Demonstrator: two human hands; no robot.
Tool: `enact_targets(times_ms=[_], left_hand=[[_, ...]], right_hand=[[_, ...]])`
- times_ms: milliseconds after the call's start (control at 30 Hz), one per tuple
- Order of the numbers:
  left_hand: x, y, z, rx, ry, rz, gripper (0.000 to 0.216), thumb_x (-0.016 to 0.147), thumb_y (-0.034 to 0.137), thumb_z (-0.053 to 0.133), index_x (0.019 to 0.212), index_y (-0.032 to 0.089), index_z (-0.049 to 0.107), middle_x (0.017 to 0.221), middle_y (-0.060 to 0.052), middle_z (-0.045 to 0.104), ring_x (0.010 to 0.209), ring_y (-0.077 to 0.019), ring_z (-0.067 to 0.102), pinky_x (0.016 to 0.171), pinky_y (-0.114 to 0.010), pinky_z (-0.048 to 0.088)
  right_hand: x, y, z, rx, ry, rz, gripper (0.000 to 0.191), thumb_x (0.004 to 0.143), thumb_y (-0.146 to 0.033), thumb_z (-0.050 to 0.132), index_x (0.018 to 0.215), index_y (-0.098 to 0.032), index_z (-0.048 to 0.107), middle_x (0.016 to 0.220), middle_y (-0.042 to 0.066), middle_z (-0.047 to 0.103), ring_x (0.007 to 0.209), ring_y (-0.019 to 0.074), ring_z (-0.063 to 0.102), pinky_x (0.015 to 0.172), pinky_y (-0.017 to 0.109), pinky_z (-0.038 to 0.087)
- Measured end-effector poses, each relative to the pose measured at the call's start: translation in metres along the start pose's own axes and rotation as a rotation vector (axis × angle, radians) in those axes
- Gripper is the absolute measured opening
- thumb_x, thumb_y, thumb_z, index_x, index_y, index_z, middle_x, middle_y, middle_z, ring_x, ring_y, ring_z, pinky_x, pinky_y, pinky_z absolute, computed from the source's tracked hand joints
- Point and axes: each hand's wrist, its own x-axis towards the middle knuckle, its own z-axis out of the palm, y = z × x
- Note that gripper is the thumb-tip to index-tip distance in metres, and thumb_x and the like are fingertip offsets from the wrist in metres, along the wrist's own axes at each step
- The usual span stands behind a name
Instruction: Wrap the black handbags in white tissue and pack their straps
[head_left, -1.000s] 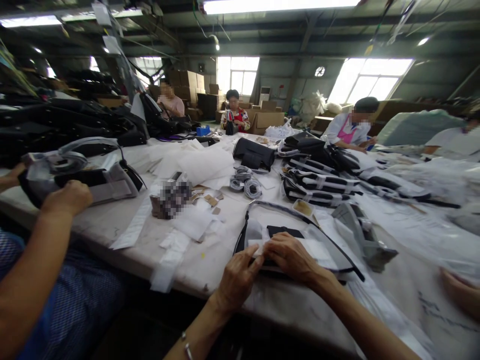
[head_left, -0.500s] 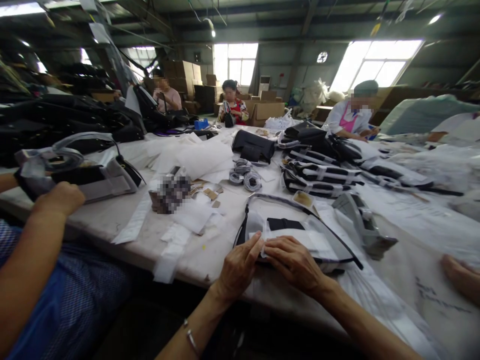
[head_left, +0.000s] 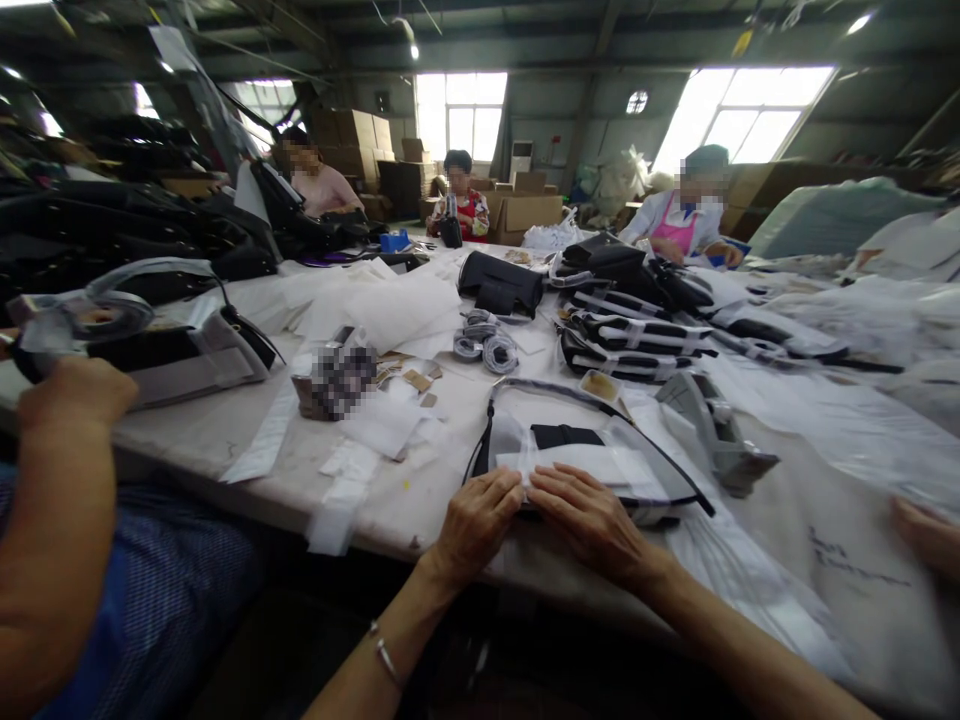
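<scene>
A flat bag part wrapped in white paper [head_left: 581, 462], with a black strap around it, lies at the near edge of the work table [head_left: 225, 440]. My left hand [head_left: 474, 526] curls at its left lower corner, fingers bent and thumb pressed on the paper edge. My right hand [head_left: 592, 520] lies on the paper's near edge beside it, fingers stretched and pressing down. The two hands nearly touch. A black rectangular piece [head_left: 566, 435] shows just beyond the paper.
A person at my left in blue checked cloth holds a grey and black bag [head_left: 161, 345]. White paper strips [head_left: 337, 500], strap rolls [head_left: 484, 350] and stacked black bags [head_left: 637, 340] lie on the table. Another person's hand [head_left: 926, 530] rests at right. Seated workers face me at the far end.
My view has tipped down and shifted slightly. My left hand slid a little up along the paper's corner, then settled; my right hand stays flat on the paper.
</scene>
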Motion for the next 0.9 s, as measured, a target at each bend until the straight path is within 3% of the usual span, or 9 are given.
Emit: enact_targets(times_ms=[167,300,467,600,700,900], left_hand=[[-0.004,-0.004,0.005,0.017,-0.016,-0.005,0.024,0.098,0.018,0.046,0.117,0.020,0.061,0.116,-0.007,0.069,0.114,-0.0218,0.062,0.092,-0.035,0.055],[-0.008,-0.005,0.009,0.042,-0.038,0.008,0.030,0.097,0.015,0.047,0.122,0.022,0.061,0.120,-0.008,0.067,0.117,-0.0218,0.060,0.095,-0.035,0.054],[-0.010,-0.006,0.008,0.072,-0.035,0.026,0.034,0.095,0.012,0.047,0.124,0.024,0.061,0.122,-0.007,0.065,0.119,-0.0221,0.059,0.096,-0.036,0.053],[-0.009,-0.005,0.007,0.086,-0.044,0.029,0.036,0.094,0.011,0.049,0.125,0.025,0.061,0.122,-0.007,0.065,0.118,-0.0224,0.059,0.096,-0.036,0.053],[-0.009,-0.004,0.008,0.115,-0.058,0.012,0.036,0.091,0.009,0.050,0.120,0.026,0.063,0.120,-0.007,0.065,0.118,-0.0227,0.059,0.094,-0.036,0.054],[-0.008,-0.002,0.009,0.142,-0.080,-0.001,0.038,0.088,0.005,0.050,0.118,0.025,0.062,0.119,-0.007,0.065,0.116,-0.0229,0.059,0.092,-0.037,0.055]], right_hand=[[-0.030,-0.026,-0.009,0.003,-0.142,-0.083,0.034,0.093,-0.021,0.058,0.126,-0.019,0.061,0.130,0.009,0.065,0.133,0.0229,0.049,0.116,0.045,0.037],[-0.043,-0.048,0.002,-0.008,-0.256,-0.057,0.041,0.093,-0.024,0.057,0.134,-0.022,0.055,0.140,0.008,0.057,0.139,0.0246,0.041,0.116,0.047,0.036],[-0.028,-0.059,0.023,0.129,-0.075,0.060,0.024,0.093,-0.015,0.049,0.110,-0.021,0.066,0.114,0.007,0.071,0.123,0.0227,0.057,0.111,0.046,0.042],[-0.024,-0.056,0.024,0.335,0.054,0.170,0.027,0.090,-0.008,0.048,0.103,-0.022,0.067,0.092,0.003,0.076,0.096,0.0186,0.070,0.100,0.038,0.052],[-0.030,-0.055,0.021,0.431,0.045,0.252,0.028,0.088,-0.008,0.048,0.099,-0.023,0.068,0.082,0.002,0.075,0.080,0.0170,0.072,0.092,0.034,0.056],[-0.037,-0.064,0.019,0.497,-0.003,0.324,0.025,0.087,-0.010,0.048,0.092,-0.023,0.069,0.077,0.001,0.073,0.074,0.0166,0.070,0.082,0.029,0.057]])
